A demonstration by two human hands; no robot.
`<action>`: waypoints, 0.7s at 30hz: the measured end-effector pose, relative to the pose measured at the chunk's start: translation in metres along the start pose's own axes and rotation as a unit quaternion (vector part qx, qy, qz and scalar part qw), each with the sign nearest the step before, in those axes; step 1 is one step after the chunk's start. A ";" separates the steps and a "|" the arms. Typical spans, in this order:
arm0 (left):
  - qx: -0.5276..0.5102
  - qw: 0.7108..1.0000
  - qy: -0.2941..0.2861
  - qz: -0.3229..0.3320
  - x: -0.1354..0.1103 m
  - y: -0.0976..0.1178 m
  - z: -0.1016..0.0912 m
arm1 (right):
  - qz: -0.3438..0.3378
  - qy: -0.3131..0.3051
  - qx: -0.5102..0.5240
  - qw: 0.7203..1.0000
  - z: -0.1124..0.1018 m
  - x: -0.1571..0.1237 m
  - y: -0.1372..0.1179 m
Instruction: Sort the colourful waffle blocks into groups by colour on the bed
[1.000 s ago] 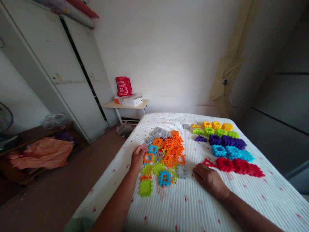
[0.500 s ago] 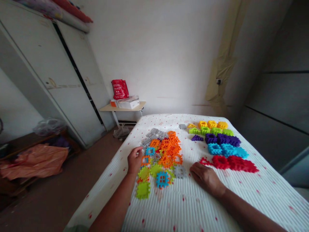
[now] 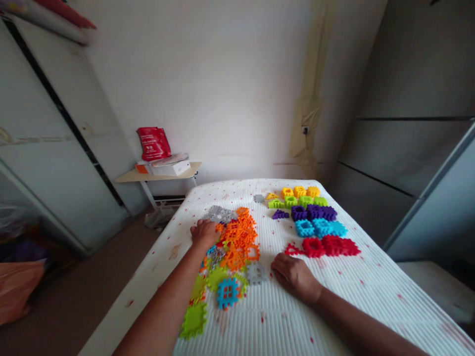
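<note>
My left hand (image 3: pixel 205 233) lies at the left edge of a loose pile of plastic interlocking tiles, beside grey tiles (image 3: pixel 220 214) and orange tiles (image 3: pixel 241 232). Its back faces me and its fingertips are hidden, so I cannot tell what it holds. On the sheet, my right hand (image 3: pixel 295 278) rests with its fingers curled; anything inside them is hidden. Just left of it is a grey window tile (image 3: pixel 256 273). A blue window tile (image 3: pixel 227 292) and a green tile (image 3: pixel 194 320) lie at the near end of the pile.
At right, linked tiles stand in rows by colour: yellow (image 3: pixel 300 192), green (image 3: pixel 305 200), purple (image 3: pixel 321 212), blue (image 3: pixel 322 227) and red (image 3: pixel 336 246). A small table (image 3: pixel 128 176) with a red bag (image 3: pixel 153 143) stands behind the bed (image 3: pixel 274 321) at left.
My left hand has moved from beside the pile onto its left edge, near the grey and orange tiles. The view has turned right. My right hand stays curled on the sheet.
</note>
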State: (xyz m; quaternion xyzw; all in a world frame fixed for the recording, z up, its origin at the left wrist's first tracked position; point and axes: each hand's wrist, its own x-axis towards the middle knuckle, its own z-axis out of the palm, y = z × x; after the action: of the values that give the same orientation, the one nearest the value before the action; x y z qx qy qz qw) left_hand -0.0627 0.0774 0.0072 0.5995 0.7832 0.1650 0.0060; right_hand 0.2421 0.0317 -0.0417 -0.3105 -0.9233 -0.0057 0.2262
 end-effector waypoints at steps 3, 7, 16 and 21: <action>0.035 0.999 -0.017 0.000 0.004 0.001 0.006 | 0.002 -0.010 -0.006 1.000 0.001 0.000 0.001; 0.059 0.998 -0.017 0.004 0.003 0.002 0.006 | 0.003 -0.026 -0.004 1.000 0.001 -0.001 0.002; -0.125 0.991 0.054 -0.006 -0.014 0.000 0.001 | 0.004 -0.016 -0.003 1.000 0.007 0.001 0.003; -0.237 0.970 0.056 -0.017 -0.014 -0.008 -0.006 | -0.005 -0.004 -0.009 1.000 0.009 0.001 0.005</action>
State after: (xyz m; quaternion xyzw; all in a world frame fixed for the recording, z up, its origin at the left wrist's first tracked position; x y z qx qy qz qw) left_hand -0.0674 0.0613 0.0079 0.5573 0.7307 0.3795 0.1067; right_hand 0.2405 0.0376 -0.0502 -0.3083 -0.9254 -0.0136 0.2199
